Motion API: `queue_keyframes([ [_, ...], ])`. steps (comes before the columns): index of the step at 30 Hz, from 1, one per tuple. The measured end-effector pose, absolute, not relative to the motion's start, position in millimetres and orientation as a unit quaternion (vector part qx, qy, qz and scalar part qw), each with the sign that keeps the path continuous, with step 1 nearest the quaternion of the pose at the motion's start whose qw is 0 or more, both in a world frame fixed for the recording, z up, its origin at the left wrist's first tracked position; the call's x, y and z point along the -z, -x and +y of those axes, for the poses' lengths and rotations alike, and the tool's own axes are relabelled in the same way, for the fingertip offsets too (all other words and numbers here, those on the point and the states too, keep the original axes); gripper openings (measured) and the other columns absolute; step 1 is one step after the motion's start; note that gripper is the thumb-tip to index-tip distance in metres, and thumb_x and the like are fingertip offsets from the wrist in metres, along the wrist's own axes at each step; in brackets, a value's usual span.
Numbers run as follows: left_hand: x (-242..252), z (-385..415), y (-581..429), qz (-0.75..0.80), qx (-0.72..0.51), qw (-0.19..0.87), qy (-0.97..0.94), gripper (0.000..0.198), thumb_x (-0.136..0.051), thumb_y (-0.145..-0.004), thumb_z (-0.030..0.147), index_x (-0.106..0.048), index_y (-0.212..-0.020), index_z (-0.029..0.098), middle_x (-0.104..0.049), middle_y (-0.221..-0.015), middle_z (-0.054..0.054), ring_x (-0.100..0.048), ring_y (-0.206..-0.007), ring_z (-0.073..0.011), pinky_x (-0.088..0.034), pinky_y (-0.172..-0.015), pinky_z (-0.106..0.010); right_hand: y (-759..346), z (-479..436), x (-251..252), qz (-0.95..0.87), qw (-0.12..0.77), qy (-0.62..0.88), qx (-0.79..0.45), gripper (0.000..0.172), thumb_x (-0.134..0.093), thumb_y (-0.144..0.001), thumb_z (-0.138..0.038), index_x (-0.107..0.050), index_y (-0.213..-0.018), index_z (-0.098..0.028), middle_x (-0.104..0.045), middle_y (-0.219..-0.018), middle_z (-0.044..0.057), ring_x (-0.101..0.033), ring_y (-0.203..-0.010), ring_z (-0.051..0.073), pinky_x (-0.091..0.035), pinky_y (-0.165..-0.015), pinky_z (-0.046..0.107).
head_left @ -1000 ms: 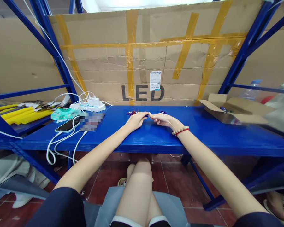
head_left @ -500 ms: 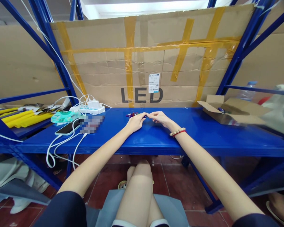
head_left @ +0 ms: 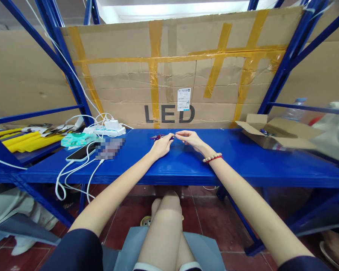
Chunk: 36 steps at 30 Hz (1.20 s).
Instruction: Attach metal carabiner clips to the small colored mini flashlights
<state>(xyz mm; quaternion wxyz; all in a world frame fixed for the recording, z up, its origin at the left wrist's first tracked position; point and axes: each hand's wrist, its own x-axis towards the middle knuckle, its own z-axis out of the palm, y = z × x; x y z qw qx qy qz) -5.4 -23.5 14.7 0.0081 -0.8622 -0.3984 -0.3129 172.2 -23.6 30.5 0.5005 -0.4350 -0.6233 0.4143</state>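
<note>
— Head view: where's the small purple piece point(head_left: 172, 137)?
— Middle of the desk point(head_left: 243, 158), pinched by fingers of the left hand point(head_left: 161, 145); fingers of the right hand point(head_left: 191, 139) bunch at its end, grip unclear.
— Around them?
— Purple-red bits point(head_left: 157, 137) just beside; phone point(head_left: 80, 151) and cables point(head_left: 73, 169) well left; open carton point(head_left: 274, 137) well right.

Pinched small part point(head_left: 172, 137) too tiny to identify; patch point(head_left: 110, 147) blurred.

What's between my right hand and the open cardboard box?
In the head view, only bare blue shelf lies between the right hand and the open cardboard box.
</note>
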Motion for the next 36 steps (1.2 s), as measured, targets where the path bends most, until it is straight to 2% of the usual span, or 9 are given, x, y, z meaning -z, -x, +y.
queue_keyframes([
  [11,-14.3,-24.8,5.4,-0.403,0.314,0.003,0.859,0.022,-0.037,-0.093,0.021,-0.046,-0.114,0.022,-0.065,-0.112,-0.008,-0.064,-0.102,-0.0240,-0.050,-0.081,-0.034,-172.8,-23.7,-30.6,-0.650,0.482,0.413,-0.418,0.047,-0.080,-0.054,-0.037,-0.073,-0.096,-0.016,-0.068,-0.083,0.004,-0.045,-0.054,0.004,-0.034,-0.047,0.019],
  [18,-15.2,-25.6,5.1,-0.415,0.299,0.001,0.859,0.022,-0.036,-0.094,0.023,-0.044,-0.114,0.022,-0.067,-0.106,-0.008,-0.065,-0.099,-0.0244,-0.051,-0.081,-0.035,-173.0,-22.3,-28.5,-0.662,0.488,0.398,-0.408,0.046,-0.081,-0.053,-0.040,-0.074,-0.091,-0.016,-0.068,-0.078,0.003,-0.045,-0.053,0.005,-0.035,-0.047,0.020],
  [26,-17.1,-28.3,4.7,-0.416,0.295,0.002,0.860,0.021,-0.036,-0.094,0.023,-0.044,-0.114,0.021,-0.066,-0.110,-0.009,-0.064,-0.102,-0.0260,-0.051,-0.081,-0.037,-173.2,-19.6,-26.7,-0.671,0.488,0.400,-0.388,0.044,-0.079,-0.054,-0.040,-0.074,-0.089,-0.013,-0.070,-0.080,0.005,-0.045,-0.051,0.005,-0.035,-0.046,0.021],
  [31,-16.0,-25.9,5.6,-0.414,0.290,0.000,0.863,0.020,-0.036,-0.095,0.023,-0.044,-0.113,0.021,-0.067,-0.108,-0.009,-0.065,-0.100,-0.0261,-0.052,-0.078,-0.036,-172.3,-18.0,-25.7,-0.678,0.497,0.393,-0.373,0.047,-0.081,-0.051,-0.044,-0.074,-0.086,-0.013,-0.070,-0.084,0.006,-0.046,-0.051,0.005,-0.039,-0.049,0.022],
  [36,-16.2,-26.1,5.0,-0.412,0.287,0.004,0.865,0.021,-0.036,-0.094,0.022,-0.044,-0.114,0.021,-0.066,-0.110,-0.009,-0.065,-0.100,-0.0254,-0.052,-0.076,-0.035,-173.0,-19.9,-27.2,-0.681,0.485,0.405,-0.370,0.050,-0.075,-0.057,-0.053,-0.074,-0.087,-0.013,-0.067,-0.073,0.005,-0.044,-0.049,0.005,-0.033,-0.045,0.022],
])
